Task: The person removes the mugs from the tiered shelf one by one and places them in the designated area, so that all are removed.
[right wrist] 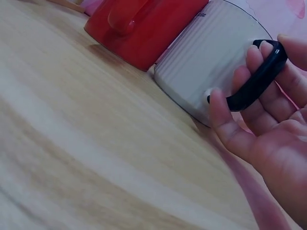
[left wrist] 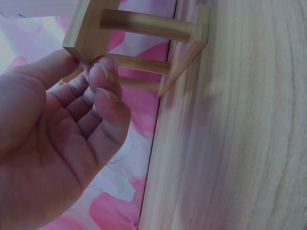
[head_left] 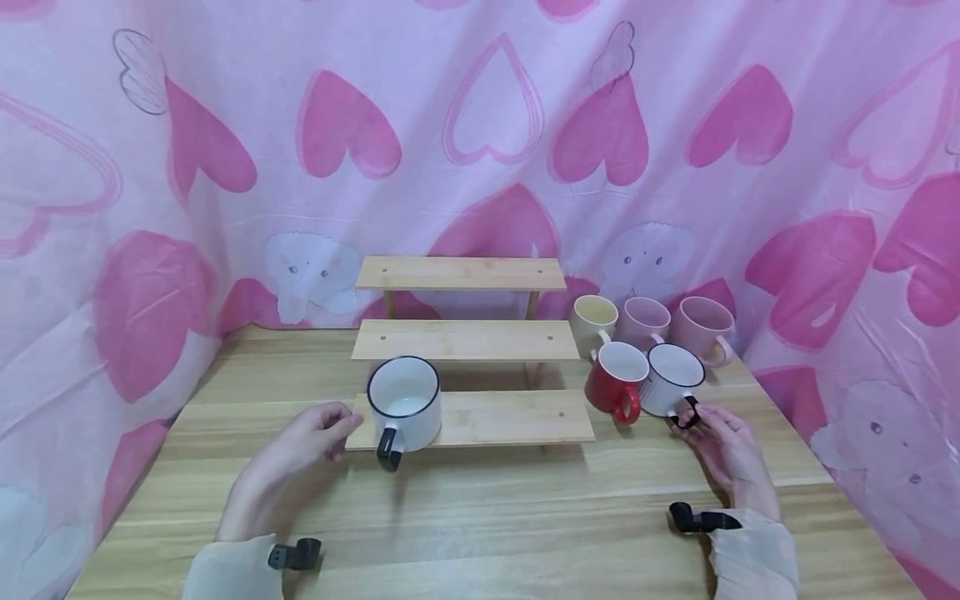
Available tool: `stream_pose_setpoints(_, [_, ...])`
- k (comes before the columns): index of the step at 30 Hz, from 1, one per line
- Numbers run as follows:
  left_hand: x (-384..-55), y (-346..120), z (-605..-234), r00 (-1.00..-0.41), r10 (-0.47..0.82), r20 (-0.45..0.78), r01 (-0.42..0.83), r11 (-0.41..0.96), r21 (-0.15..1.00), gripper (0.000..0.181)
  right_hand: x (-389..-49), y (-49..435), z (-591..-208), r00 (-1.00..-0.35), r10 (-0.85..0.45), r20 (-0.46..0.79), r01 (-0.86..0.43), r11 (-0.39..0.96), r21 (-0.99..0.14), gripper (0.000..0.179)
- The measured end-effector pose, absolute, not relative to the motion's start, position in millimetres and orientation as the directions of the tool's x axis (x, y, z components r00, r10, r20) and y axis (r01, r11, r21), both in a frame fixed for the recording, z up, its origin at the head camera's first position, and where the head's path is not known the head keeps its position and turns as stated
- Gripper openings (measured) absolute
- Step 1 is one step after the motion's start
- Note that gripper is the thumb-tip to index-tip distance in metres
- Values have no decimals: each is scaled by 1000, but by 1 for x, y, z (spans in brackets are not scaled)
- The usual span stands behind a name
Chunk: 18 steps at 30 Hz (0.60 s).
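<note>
In the head view my left hand pinches the left end of the lowest board of a three-tier wooden shelf. The left wrist view has the thumb on the board's corner and curled fingers by its underside. On that board, near its left end, stands a white mug with a black rim and black handle. At the right, my right hand holds the black handle of a ribbed white mug. This mug's base sits on the table, close beside a red mug.
Behind the red and ribbed mugs stand a cream mug, a mauve mug and a pink mug. The middle board and top board rise behind the lowest one. A heart-patterned curtain hangs behind the wooden table.
</note>
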<state>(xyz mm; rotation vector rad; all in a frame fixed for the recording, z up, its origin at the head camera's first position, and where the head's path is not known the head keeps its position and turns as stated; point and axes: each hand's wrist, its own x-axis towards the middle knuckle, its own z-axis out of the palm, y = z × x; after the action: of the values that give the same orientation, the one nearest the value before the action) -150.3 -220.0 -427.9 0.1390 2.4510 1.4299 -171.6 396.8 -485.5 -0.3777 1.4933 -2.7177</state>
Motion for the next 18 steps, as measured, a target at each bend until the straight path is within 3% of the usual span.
stream_pose_setpoints(11, [-150, -220, -427, -950, 223, -217, -73, 518, 852, 45, -169, 400, -478, -977, -189, 98, 11, -504, -864, 35])
stream_pose_setpoints(18, [-150, -219, -425, -946, 219, -238, -100, 503, 859, 46, -168, 404, -473, -961, -242, 134, 6, -502, -865, 37])
